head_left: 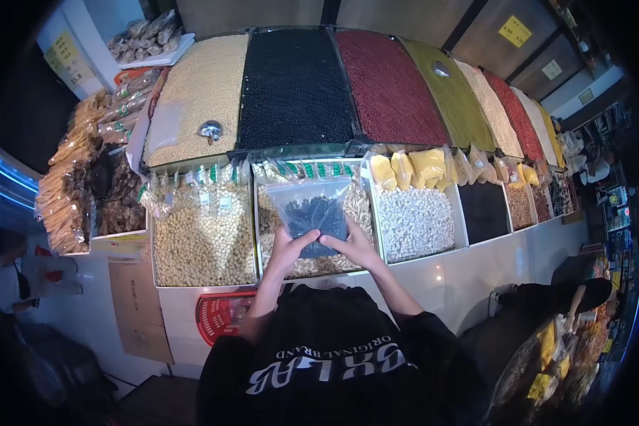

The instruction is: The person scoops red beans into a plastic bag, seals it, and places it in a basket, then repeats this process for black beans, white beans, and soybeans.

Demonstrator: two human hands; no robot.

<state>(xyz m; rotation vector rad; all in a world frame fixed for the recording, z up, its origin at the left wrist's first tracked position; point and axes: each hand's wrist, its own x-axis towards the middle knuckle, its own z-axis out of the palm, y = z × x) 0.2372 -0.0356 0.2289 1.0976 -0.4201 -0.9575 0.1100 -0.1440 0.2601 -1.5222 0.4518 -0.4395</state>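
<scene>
A clear zip bag (309,206) with dark beans or similar dark pieces in its lower part is held up in front of me. My left hand (288,250) grips its lower left side, thumb pressed on the front. On the lower right side my right hand (355,245) grips it the same way, its thumb close to the other one. The fingers behind the bag are hidden. Directly behind it lies a bin of pale dried slices (358,206), partly covered by the bag and hands.
Behind are sloped bins of black beans (295,89), red beans (390,85) and pale beans (199,85), which holds a metal scoop (210,130). White cubes (415,224) fill a bin at right. A red basket (216,316) stands low left. Another person (561,295) is at right.
</scene>
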